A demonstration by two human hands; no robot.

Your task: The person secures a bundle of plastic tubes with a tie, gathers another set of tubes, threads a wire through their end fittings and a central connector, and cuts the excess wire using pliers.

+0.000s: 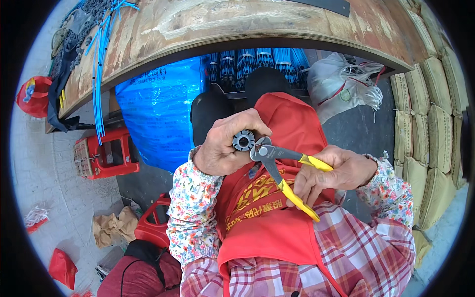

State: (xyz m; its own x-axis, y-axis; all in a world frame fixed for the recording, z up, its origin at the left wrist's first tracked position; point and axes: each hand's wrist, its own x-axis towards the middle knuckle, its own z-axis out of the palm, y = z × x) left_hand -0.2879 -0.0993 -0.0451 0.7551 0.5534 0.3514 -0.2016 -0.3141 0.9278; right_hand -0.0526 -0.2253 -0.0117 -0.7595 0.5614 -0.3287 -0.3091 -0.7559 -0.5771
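Above my lap, my left hand point(220, 143) is closed round a dark cylindrical part point(243, 140) with a slotted ring-shaped end and a central hole facing up. Yellow-handled pincers point(275, 153) rest in my right hand point(339, 171), whose fingers wrap the handles, which are spread apart. The grey metal jaws lie right beside the cylindrical part, close to my left thumb and fingertips. Whether the jaws grip anything there, I cannot make out. Beneath both hands a red apron point(277, 218) with yellow print covers my lap.
A worn wooden table point(208, 24) stands ahead, with blue strips point(101, 74) hanging over its left edge. Under it are a blue sack point(158, 114), bundles of blue strips point(246, 64) and a white bag point(339, 84). Red stools point(111, 153) stand left; stacked sacks point(428, 128) line the right.
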